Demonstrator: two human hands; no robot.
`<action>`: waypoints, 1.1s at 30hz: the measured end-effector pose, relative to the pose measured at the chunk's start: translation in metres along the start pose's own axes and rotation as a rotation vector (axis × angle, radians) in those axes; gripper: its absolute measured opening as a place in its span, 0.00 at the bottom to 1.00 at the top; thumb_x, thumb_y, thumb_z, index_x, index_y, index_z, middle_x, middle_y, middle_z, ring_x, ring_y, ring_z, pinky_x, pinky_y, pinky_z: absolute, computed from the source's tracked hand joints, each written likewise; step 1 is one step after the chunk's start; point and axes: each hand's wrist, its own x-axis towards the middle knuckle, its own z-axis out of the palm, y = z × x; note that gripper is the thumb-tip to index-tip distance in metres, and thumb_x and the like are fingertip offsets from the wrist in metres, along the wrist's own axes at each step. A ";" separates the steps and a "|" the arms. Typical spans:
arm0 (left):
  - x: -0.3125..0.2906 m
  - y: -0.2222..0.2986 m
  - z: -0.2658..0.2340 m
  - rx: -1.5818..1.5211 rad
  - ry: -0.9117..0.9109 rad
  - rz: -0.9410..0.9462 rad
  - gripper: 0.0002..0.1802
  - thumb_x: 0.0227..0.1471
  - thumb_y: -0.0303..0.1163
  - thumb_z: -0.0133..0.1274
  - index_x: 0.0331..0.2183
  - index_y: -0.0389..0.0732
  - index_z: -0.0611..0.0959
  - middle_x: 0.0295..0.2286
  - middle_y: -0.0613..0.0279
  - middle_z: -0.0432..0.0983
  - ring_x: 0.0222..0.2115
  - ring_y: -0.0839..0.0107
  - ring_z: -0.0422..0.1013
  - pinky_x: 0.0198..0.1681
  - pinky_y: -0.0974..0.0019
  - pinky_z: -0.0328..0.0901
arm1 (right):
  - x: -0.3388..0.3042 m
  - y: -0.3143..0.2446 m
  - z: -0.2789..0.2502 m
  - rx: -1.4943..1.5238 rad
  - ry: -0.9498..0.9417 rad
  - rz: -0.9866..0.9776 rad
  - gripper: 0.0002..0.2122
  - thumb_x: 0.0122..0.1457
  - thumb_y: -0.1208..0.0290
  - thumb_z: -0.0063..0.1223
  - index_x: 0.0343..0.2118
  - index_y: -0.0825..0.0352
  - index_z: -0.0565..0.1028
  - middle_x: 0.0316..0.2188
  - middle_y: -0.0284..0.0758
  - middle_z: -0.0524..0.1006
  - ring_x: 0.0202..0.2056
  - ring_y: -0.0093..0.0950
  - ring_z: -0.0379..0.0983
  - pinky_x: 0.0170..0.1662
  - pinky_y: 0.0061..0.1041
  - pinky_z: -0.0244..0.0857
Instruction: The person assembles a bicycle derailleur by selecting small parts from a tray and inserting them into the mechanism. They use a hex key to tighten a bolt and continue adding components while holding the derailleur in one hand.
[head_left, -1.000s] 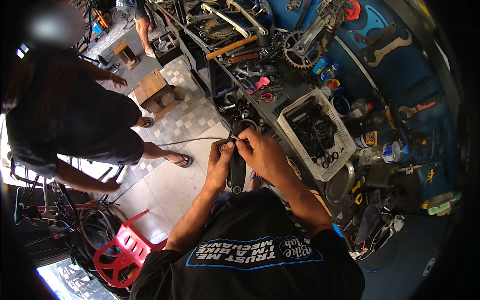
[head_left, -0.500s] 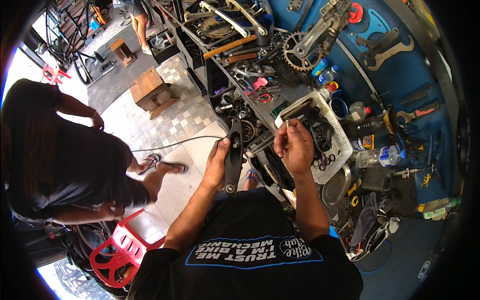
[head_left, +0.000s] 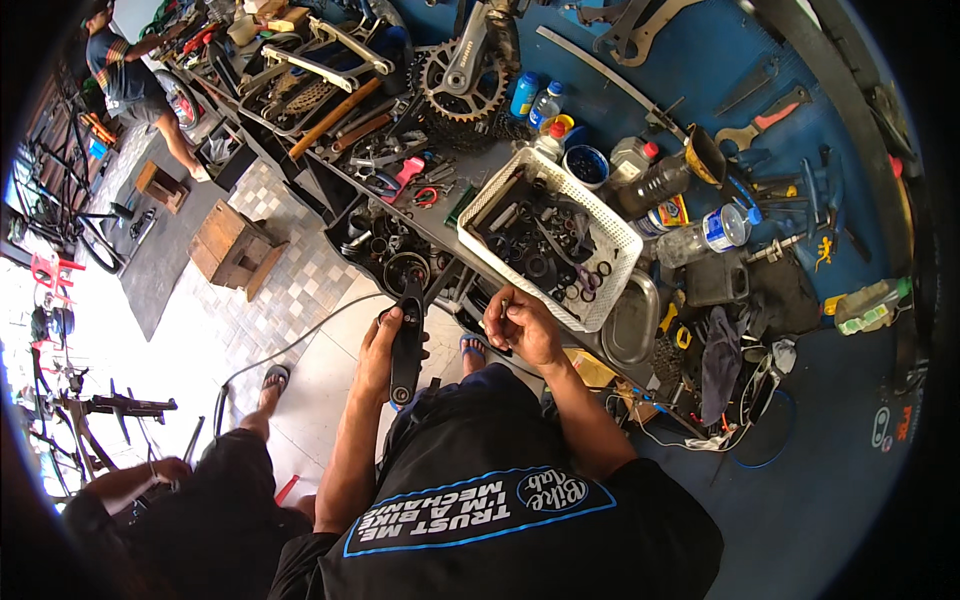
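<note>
My left hand (head_left: 376, 352) is wrapped round a long, flat black bike linkage arm (head_left: 404, 362). The arm stands roughly upright in front of my belly, with a round metal-rimmed hole at its lower end. To its right, my right hand (head_left: 527, 332) is closed in a pinch on a small metal bolt-like piece (head_left: 505, 309); its exact kind is hard to make out. The two hands are apart. Just beyond the right hand, a white plastic basket (head_left: 620, 284) holds many small dark parts and rings.
An open drawer of metal parts (head_left: 385, 235) lies beyond my left hand. On the bench are a crankset (head_left: 462, 78), bottles (head_left: 722, 228) and an oval metal tray (head_left: 632, 325). A person (head_left: 185, 515) is close at lower left, another (head_left: 130, 75) far left. A cable (head_left: 290, 340) crosses the floor.
The view has turned, so bench and basket sit further left. My right hand has come lower beside the basket, still pinching the small piece. The nearby person has dropped lower in view.
</note>
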 end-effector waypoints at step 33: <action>0.068 -0.011 0.060 0.058 -0.099 0.074 0.50 0.64 0.51 0.59 0.69 0.25 0.57 0.59 0.48 0.72 0.60 0.63 0.67 0.64 0.62 0.60 | -0.011 -0.066 0.024 -1.815 -0.002 -0.480 0.24 0.56 0.64 0.65 0.59 0.46 0.79 0.38 0.29 0.75 0.30 0.28 0.79 0.27 0.29 0.76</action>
